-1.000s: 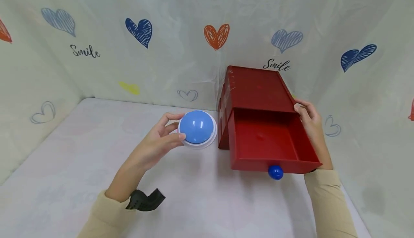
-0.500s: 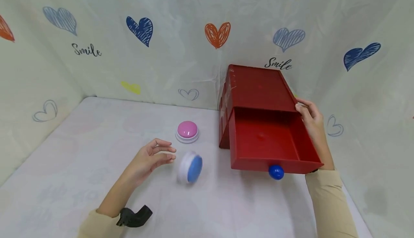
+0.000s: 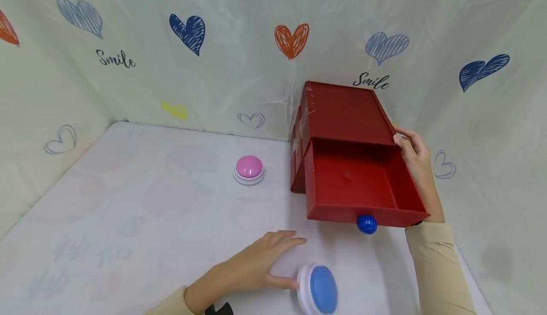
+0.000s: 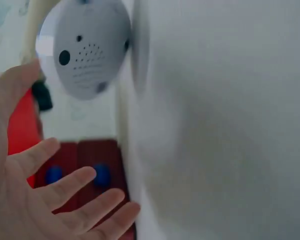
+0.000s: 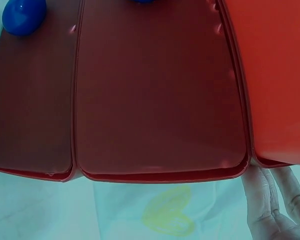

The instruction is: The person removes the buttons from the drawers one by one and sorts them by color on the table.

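Note:
A round push button with a blue dome and white base (image 3: 318, 290) stands tilted on its rim near the table's front, its dome facing right. My left hand (image 3: 260, 260) is beside it with fingers spread, the thumb tip at its white base. In the left wrist view, the base's underside (image 4: 90, 55) shows small holes. At the right stands a red drawer cabinet (image 3: 348, 113), its top drawer (image 3: 350, 186) pulled out with nothing in it. My right hand (image 3: 416, 163) rests against the cabinet's right side near the front edge; the drawer partly hides that arm.
A pink push button (image 3: 249, 168) sits upright on the white table (image 3: 128, 201), left of the cabinet. The open drawer's blue knob (image 3: 366, 224) juts forward. Lower drawers (image 5: 160, 95) are closed. A heart-printed curtain (image 3: 231, 68) hangs close behind.
The blue button has left my left hand, dropped to the table and moved forward-right toward me. The left hand has followed it. The pink button came into view; my right hand stays on the cabinet.

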A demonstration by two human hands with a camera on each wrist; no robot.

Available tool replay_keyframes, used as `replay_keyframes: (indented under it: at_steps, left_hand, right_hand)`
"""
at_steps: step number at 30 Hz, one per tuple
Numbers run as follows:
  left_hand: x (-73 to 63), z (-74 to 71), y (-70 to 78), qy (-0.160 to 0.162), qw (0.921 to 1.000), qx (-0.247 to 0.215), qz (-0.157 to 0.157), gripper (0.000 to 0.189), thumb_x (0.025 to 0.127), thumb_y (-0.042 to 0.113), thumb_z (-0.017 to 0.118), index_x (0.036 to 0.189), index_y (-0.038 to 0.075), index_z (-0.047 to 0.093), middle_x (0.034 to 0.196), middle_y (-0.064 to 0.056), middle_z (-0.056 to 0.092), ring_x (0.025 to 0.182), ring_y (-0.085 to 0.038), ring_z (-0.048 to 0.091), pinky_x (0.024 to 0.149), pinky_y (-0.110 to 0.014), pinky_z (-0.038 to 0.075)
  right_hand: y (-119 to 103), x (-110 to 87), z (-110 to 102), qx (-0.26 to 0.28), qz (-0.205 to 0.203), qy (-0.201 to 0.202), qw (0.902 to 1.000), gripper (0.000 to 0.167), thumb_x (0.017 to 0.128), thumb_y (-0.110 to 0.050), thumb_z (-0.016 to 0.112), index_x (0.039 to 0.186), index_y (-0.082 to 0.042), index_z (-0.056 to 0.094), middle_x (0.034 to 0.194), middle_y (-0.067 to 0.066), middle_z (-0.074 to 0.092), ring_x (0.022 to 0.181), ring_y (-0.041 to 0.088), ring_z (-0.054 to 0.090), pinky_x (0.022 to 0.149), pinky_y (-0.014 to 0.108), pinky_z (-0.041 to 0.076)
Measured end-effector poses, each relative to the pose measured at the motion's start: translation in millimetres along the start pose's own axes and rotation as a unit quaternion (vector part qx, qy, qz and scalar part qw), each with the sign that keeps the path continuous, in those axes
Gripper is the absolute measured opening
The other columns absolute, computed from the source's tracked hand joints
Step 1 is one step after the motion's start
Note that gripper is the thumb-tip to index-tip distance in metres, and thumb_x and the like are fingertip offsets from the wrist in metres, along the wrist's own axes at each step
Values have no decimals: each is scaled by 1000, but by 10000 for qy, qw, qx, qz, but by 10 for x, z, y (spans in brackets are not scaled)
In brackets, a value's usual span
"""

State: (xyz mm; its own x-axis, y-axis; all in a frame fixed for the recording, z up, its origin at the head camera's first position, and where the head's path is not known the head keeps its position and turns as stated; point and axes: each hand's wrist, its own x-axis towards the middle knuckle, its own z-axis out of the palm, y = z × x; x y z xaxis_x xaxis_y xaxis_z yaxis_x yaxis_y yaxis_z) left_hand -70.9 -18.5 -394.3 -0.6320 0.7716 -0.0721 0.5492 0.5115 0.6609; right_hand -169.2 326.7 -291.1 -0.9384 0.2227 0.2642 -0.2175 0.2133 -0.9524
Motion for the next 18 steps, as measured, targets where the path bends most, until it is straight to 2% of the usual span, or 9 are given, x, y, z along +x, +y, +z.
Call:
replay_keyframes:
  at_steps: [3,5,8,10,12,14,15,18]
  left_hand:
    - [116,144,136,-813,9959,283,264,71,79,64,56,141,48,25,150,6,28,132,-16,33,99,-43,43]
    - [178,230,194,-1353,9870,667,552,70,77,64,58,138,52,26,149,9,29,129,-14,33,97,-39,44]
    - [202,315,232,-1794,9707,1291,944,73,74,63,62,137,51,29,144,10,33,121,-10,36,92,-32,46]
    - [191,330,241,-1858,9652,1535,1015,78,70,63,64,138,49,28,137,11,39,113,-7,39,86,-27,47]
    - [171,318,246,-1790,9662,1564,995,78,69,63,65,137,47,30,131,9,42,106,-6,41,79,-24,49]
    - [135,282,235,-1739,9712,1435,770,77,69,63,67,136,47,33,125,9,44,101,-6,41,72,-23,51]
    - [117,261,220,-1630,9741,1409,689,75,69,62,68,135,47,35,123,9,45,100,-6,41,70,-22,50]
    - [53,148,144,-1206,9845,1261,158,71,69,57,72,131,47,39,121,8,45,101,-9,41,70,-24,51]
  right_hand:
    - [3,-3,13,28,27,-14,10000,24,95,-22,50,117,-23,58,98,-17,58,88,-2,50,75,10,36]
    - [3,0,7,41,46,-42,10000,24,95,-22,50,118,-23,57,99,-16,58,89,-1,50,75,10,37]
    - [9,9,3,67,75,-70,9999,25,95,-23,50,120,-22,57,100,-16,58,89,0,50,75,10,38]
    - [9,13,-1,81,111,-83,9999,25,95,-23,50,119,-23,57,100,-15,58,89,1,50,75,10,38]
    - [4,11,-13,50,140,-65,9999,24,95,-23,50,118,-24,57,99,-16,58,89,0,50,75,10,38]
    - [5,7,-2,39,164,-72,9998,23,95,-24,50,116,-26,57,99,-16,57,88,0,50,75,10,38]
    - [6,6,2,41,151,-68,9999,23,95,-23,50,116,-25,57,99,-16,57,88,-1,50,75,10,37]
    - [15,4,18,6,111,-55,9999,23,95,-23,50,117,-25,57,99,-17,57,88,-1,50,75,10,37]
